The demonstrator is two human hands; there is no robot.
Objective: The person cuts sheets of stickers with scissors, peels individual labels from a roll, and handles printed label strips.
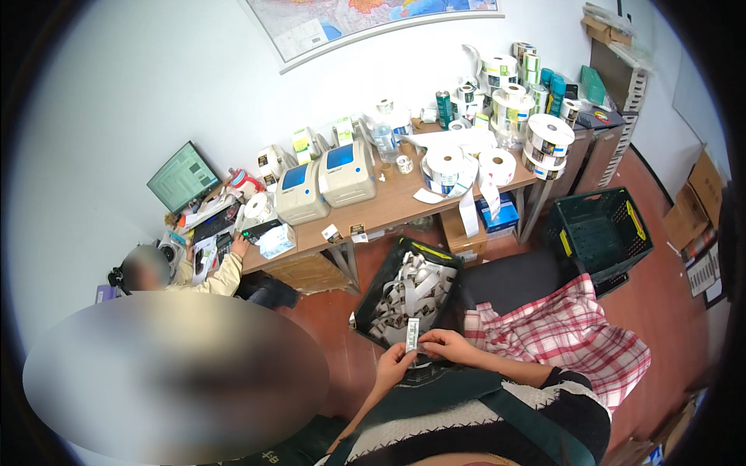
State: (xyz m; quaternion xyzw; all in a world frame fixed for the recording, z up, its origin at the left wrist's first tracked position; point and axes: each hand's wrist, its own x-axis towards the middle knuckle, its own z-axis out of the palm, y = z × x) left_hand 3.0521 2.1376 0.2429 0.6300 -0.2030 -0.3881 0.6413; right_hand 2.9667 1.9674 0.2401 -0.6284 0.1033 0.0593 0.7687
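Note:
My left hand (395, 363) pinches a short white label strip (413, 332) with dark and green print, holding it upright in front of my body. Close beside the strip's lower end, my right hand (451, 346) has its thumb and fingers drawn together. What lies between those fingertips is too small to make out. Just beyond both hands stands a dark green plastic crate (371, 292), heaped with loose label strips (412, 291) and small pieces of labels.
Label printers (346, 175) and label rolls (551, 133) crowd the desk (311, 237). Right of the crate are a black chair (513, 281) draped with a red checked cloth (563, 330) and another green crate (602, 225). A seated person (221, 276) works at a monitor (185, 177), left.

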